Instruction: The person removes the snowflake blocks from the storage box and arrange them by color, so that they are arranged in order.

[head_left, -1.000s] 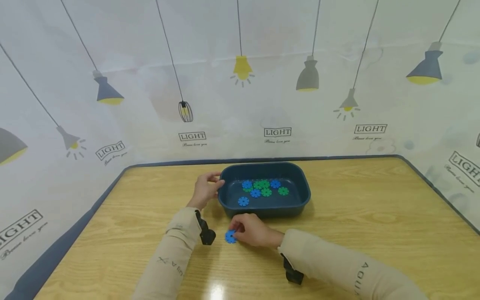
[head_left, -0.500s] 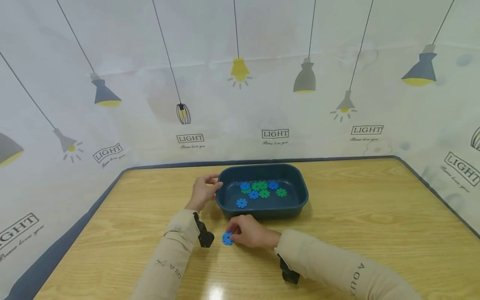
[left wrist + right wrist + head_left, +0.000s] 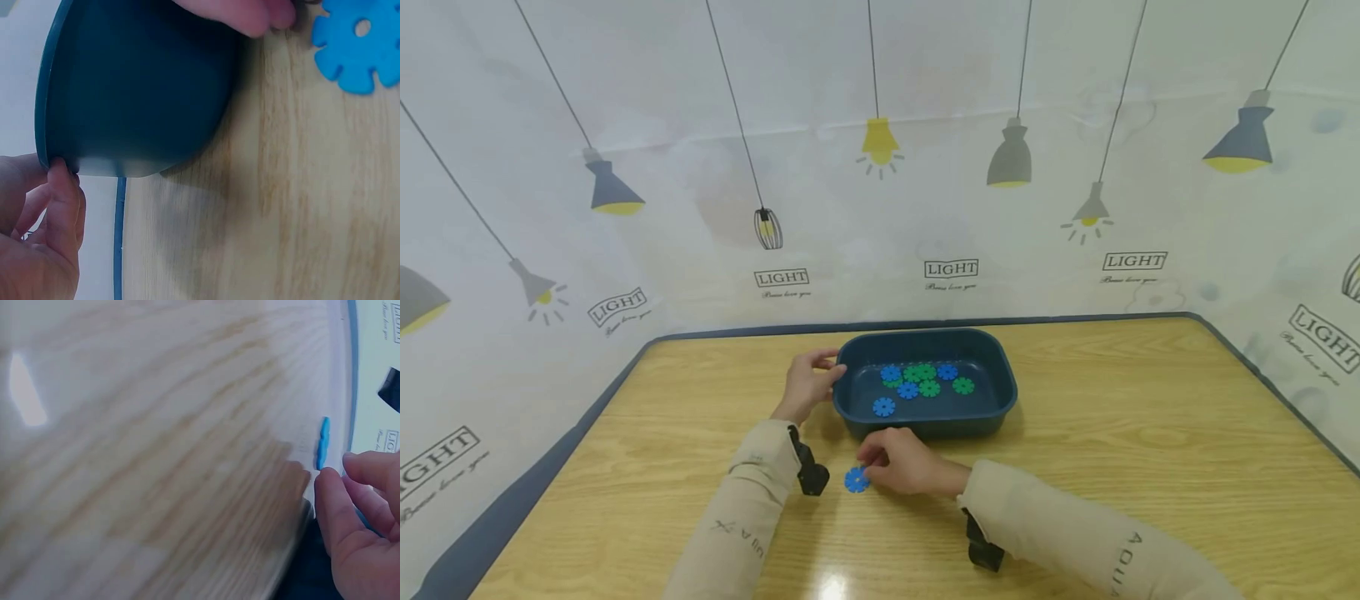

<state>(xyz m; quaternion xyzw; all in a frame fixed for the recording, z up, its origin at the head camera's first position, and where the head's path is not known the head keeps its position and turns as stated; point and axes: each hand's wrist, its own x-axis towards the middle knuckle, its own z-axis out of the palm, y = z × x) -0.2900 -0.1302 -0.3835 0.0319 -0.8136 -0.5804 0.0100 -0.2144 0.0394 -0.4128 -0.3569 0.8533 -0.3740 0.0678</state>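
Note:
At its left end, the dark blue plastic basin (image 3: 925, 426) has my left hand (image 3: 807, 385) gripping its rim, thumb and fingers meeting at the edge in the left wrist view. In front of the basin, my right hand (image 3: 904, 461) pinches the edge of a blue notched interlocking disc (image 3: 855, 480) with a hole in its centre. The right wrist view shows this disc edge-on at the fingertips, level and raised over the table. Inside the basin lie several loose discs, blue ones (image 3: 883, 407) and green ones (image 3: 963, 386).
The wood-grain table (image 3: 1112, 433) carries the basin near its back edge. Behind and at both sides rises a pale wall covering (image 3: 850, 242) with printed lamps. Black wrist mounts (image 3: 812, 477) hang under both sleeves.
The blue disc sits slightly lower and further left in the head view, and its centre hole now shows lighter. My left hand stays on the basin's rim.

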